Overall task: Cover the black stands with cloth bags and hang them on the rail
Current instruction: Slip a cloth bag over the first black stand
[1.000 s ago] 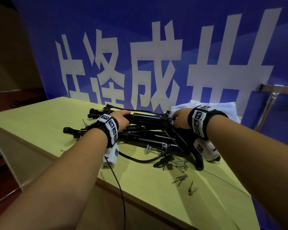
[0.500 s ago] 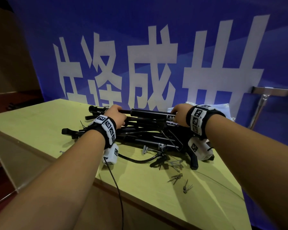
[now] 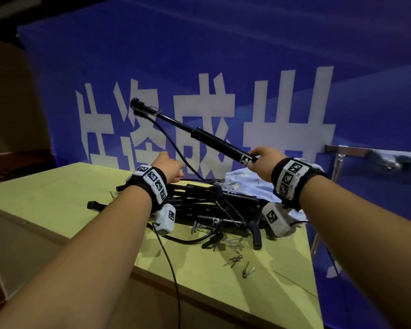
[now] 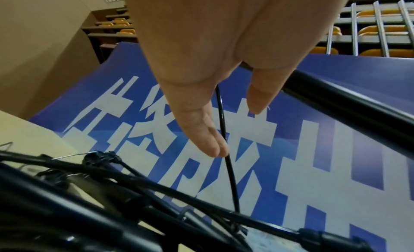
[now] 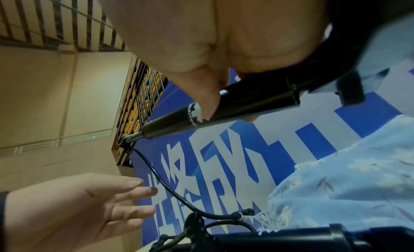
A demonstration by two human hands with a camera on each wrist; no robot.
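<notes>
My right hand (image 3: 261, 160) grips the thick end of a black stand (image 3: 207, 136), which slants up to the left above the table; the right wrist view shows my fingers (image 5: 208, 100) wrapped round its tube (image 5: 246, 103). A thin black cable (image 3: 173, 143) droops from the stand's tip to the pile. My left hand (image 3: 170, 168) hovers open beside that cable, fingers straight (image 4: 208, 131). More black stands (image 3: 199, 205) lie heaped on the yellow-green table (image 3: 45, 193). Pale blue cloth bags (image 3: 247, 184) lie behind the pile.
Several small metal clips (image 3: 234, 258) lie on the table's near right part. A metal rail (image 3: 365, 154) on a post runs at the right, in front of a blue banner (image 3: 223, 55) with white characters. My wrist-camera cable (image 3: 171, 269) hangs over the table's front edge.
My right hand lifted one black stand off the pile and tilted it up to the left. My left hand let go of the stand and now hovers open by its cable.
</notes>
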